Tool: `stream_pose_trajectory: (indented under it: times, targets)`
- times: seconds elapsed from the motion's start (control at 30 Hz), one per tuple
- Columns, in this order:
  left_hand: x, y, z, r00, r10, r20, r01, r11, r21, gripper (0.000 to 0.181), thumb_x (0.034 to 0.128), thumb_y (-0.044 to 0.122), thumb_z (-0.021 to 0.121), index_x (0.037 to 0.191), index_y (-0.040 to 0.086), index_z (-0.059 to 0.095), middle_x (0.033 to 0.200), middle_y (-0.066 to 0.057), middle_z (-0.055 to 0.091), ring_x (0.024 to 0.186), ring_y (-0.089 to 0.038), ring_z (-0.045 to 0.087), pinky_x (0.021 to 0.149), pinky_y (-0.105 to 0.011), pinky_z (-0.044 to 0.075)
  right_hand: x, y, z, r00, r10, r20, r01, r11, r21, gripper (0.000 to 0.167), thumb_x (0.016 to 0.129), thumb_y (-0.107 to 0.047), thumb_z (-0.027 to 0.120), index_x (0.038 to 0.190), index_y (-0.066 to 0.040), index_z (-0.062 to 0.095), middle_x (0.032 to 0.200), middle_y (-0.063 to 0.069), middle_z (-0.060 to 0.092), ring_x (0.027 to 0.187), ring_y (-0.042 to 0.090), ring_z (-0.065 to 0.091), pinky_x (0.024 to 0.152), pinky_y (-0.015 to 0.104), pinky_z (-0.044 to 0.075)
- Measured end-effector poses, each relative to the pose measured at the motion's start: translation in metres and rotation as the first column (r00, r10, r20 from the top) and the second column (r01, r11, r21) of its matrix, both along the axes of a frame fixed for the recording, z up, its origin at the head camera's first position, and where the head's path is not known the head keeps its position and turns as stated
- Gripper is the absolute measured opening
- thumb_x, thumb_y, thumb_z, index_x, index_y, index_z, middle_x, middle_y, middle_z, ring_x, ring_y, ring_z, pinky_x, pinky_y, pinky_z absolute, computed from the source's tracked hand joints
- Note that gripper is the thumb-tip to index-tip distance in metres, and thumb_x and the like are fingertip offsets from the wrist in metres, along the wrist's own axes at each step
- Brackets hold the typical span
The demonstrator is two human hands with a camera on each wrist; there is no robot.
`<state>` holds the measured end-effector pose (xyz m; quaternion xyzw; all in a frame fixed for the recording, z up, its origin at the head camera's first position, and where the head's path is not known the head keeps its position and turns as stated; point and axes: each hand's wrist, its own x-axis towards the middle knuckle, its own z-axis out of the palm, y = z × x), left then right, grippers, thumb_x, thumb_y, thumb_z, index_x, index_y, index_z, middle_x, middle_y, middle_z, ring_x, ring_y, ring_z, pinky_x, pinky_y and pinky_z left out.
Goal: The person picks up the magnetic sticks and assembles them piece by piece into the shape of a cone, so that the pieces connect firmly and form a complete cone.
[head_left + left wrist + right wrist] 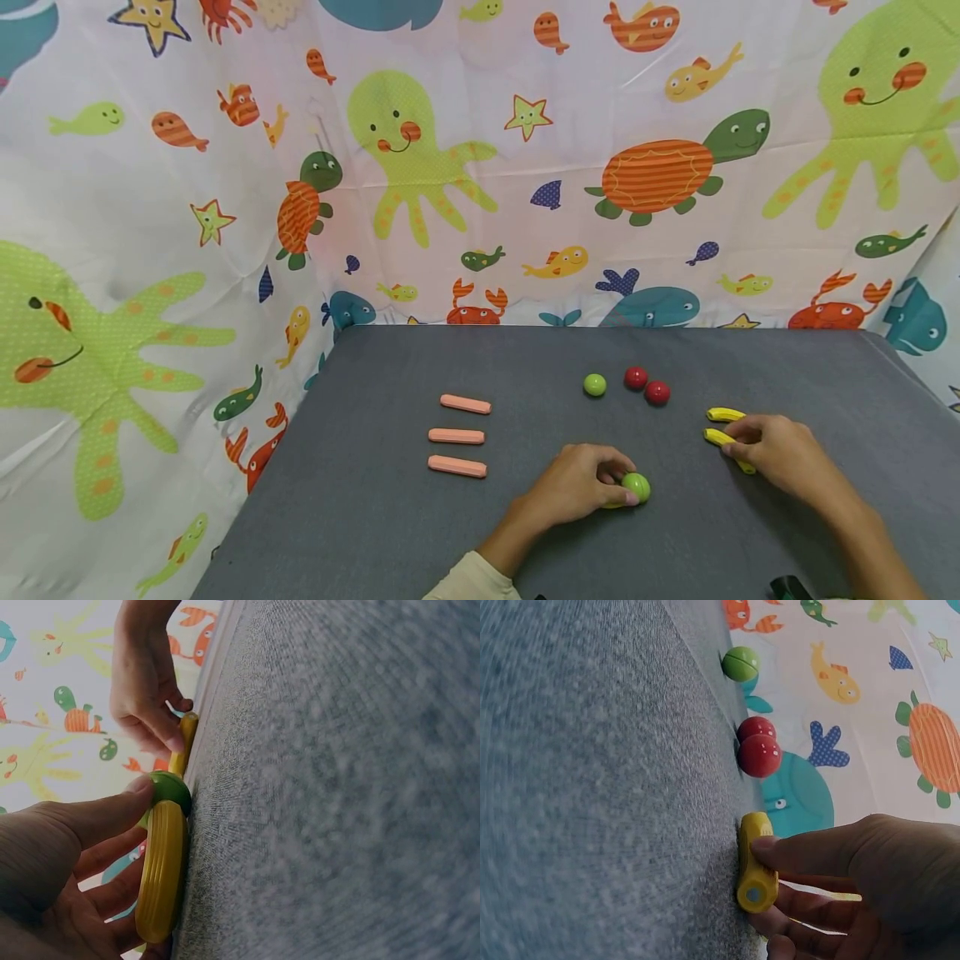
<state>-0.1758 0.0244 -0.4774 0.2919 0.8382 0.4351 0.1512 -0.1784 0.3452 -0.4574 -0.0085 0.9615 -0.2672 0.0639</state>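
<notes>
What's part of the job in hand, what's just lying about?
Likely in the job:
near green ball, held by the left hand
left banana, beside it
right banana, pinched by the right hand
back banana, just beyond

Likely lying about, no hand on them:
three pink sticks
far green ball
two red balls

Sticks (456, 436) left of the balls (639, 487)

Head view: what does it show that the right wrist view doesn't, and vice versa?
Only the head view shows three pink sticks, the left hand and the green ball it touches. Only the right wrist view clearly shows a pale spot on the end of the held yellow banana. Both share the right hand, that banana, two red balls and the farther green ball.
</notes>
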Motion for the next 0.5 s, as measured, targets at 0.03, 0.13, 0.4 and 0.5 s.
stream_pose_trajectory:
  times: [0.03,0.13,0.4,0.5]
  targets:
    - [0.000,0.000,0.000,1.000,0.001,-0.003,-0.001,1.000,0.000,0.027,0.0898,0.022,0.088,0.115,0.015,0.080,0.093,0.016,0.070,0.081,0.009,0.060,0.072,-0.013,0.050,0.000,-0.001,0.000,1.000,-0.003,-0.001,0.003,1.000,-0.003,0.032,0.094,-0.021,0.080,0.112,0.005,0.075,0.094,0.008,0.074,0.081,0.020,0.060,0.064,0.032,0.048]
    - [-0.001,0.000,0.000,1.000,0.000,-0.006,0.000,1.000,-0.005,0.026,0.0901,0.022,0.087,0.115,0.016,0.080,0.092,0.016,0.070,0.080,0.009,0.060,0.072,-0.013,0.050,0.000,-0.003,0.001,1.000,-0.013,-0.011,0.013,1.000,-0.011,0.034,0.094,-0.023,0.080,0.114,0.004,0.074,0.096,0.008,0.074,0.082,0.021,0.060,0.064,0.032,0.048]
    - [0.000,0.001,0.002,1.000,0.001,-0.006,-0.001,1.000,-0.011,0.025,0.0899,0.020,0.087,0.113,0.014,0.080,0.090,0.015,0.070,0.078,0.009,0.059,0.070,-0.013,0.049,0.005,-0.017,0.002,0.997,-0.017,-0.080,0.012,0.998,-0.065,0.035,0.093,-0.025,0.082,0.115,0.001,0.076,0.094,0.005,0.075,0.080,0.017,0.063,0.061,0.028,0.046]
    - [0.000,0.001,0.002,1.000,-0.001,-0.006,0.001,1.000,-0.013,0.025,0.0902,0.020,0.087,0.113,0.014,0.080,0.091,0.015,0.070,0.078,0.009,0.059,0.070,-0.013,0.049,0.005,-0.025,0.003,0.996,-0.018,-0.092,0.010,0.996,-0.086,0.033,0.093,-0.024,0.083,0.115,0.000,0.076,0.093,0.004,0.076,0.081,0.016,0.064,0.061,0.028,0.046]
